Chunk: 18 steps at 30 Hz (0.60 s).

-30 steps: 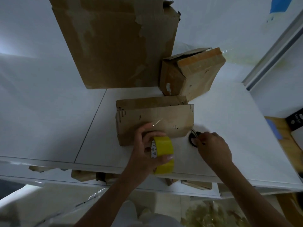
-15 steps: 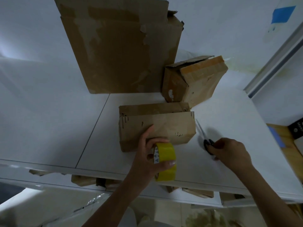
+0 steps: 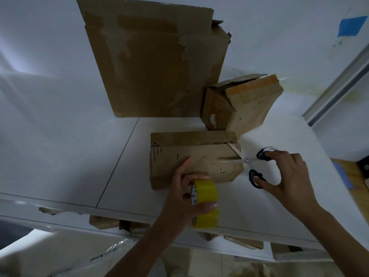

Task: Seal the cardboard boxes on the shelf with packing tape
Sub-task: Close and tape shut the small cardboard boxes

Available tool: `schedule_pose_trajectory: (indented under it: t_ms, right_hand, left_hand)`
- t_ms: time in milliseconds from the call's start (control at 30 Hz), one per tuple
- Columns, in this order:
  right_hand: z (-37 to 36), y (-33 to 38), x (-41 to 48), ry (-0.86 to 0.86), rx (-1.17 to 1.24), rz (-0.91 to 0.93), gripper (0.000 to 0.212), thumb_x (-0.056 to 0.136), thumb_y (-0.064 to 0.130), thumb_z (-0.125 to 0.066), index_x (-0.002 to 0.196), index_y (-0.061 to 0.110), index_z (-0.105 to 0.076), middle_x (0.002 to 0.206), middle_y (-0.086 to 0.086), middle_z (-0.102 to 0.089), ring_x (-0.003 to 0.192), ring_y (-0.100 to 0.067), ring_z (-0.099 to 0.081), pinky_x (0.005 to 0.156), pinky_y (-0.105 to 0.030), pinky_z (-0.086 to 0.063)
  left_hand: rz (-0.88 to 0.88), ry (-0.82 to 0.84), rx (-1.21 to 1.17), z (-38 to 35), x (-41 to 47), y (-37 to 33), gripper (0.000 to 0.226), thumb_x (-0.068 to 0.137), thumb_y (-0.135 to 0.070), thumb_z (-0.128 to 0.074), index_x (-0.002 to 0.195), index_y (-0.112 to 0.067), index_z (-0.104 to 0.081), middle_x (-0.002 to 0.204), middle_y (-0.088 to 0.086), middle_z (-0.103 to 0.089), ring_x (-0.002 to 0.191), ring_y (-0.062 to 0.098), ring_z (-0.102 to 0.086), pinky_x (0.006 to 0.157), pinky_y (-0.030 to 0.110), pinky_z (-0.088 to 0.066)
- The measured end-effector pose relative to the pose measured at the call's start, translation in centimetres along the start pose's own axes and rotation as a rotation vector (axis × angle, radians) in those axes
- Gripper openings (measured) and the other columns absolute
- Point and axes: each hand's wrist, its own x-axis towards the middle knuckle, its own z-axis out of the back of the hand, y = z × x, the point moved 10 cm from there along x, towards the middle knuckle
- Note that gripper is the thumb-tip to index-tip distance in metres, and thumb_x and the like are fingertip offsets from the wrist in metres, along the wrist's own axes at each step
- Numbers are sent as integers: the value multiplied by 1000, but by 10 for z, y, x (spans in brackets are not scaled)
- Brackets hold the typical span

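Fingers of the left hand curl round a yellow roll of packing tape, held against the near side of a flat brown cardboard box on the white shelf. The right hand grips black-handled scissors (blades parted) at this box's right end. A tall cardboard box stands farther back.

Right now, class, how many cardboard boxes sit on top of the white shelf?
3: a tall box at the back, a small tilted box right of it, and a flat box in front. More cardboard below is partly hidden.
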Motion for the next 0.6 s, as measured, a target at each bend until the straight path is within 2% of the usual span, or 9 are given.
schedule_pose_trajectory:
  t_ms: [67, 133, 267, 400, 500, 600]
  right_hand:
    - [1, 8, 2, -4, -92, 92, 48, 80, 44, -58, 118, 16, -56, 113, -7, -65, 94, -26, -48, 76, -36, -33]
    - [-3, 12, 1, 3, -160, 175, 46, 83, 43, -53, 119, 14, -55, 114, -11, -66, 93, -29, -49, 77, -38, -34]
    - [-9, 24, 1, -15, -164, 229, 46, 83, 40, -58, 120, 14, -53, 115, -11, -66, 92, -30, -50, 76, -39, -36]
    - [-12, 40, 3, -59, -158, 259, 51, 79, 33, -76, 119, 15, -51, 112, -12, -66, 92, -28, -48, 75, -38, -36]
    - [-10, 50, 2, -100, -148, 285, 43, 84, 39, -61, 118, 13, -54, 113, -11, -67, 91, -28, -49, 74, -38, -37]
    - [-13, 58, 1, -103, -144, 330, 40, 86, 37, -59, 118, 13, -55, 114, -10, -68, 89, -29, -50, 74, -39, -37]
  left_hand:
    - [0, -1, -6, 0, 0, 0, 112, 49, -22, -89, 143, -40, -32, 116, -4, -67, 98, 12, -67, 75, 30, -57]
    - [0, 0, -6, 0, -1, 1, 112, 49, -22, -89, 144, -39, -31, 116, -2, -67, 96, 12, -67, 74, 29, -57]
    - [-7, -4, 27, 1, 0, 1, 111, 48, -29, -88, 144, -38, -31, 112, -5, -69, 97, 10, -66, 75, 28, -56]
    - [-12, 0, 48, 3, 2, 2, 110, 50, -29, -88, 144, -34, -30, 111, -7, -70, 98, 9, -67, 74, 27, -56]
    - [-12, 10, 53, 3, 3, 3, 109, 51, -27, -88, 143, -32, -30, 110, -10, -70, 98, 8, -67, 74, 27, -56]
    - [-6, 13, 51, 3, 4, 5, 110, 52, -26, -88, 144, -34, -28, 110, -8, -70, 97, 8, -67, 75, 27, -56]
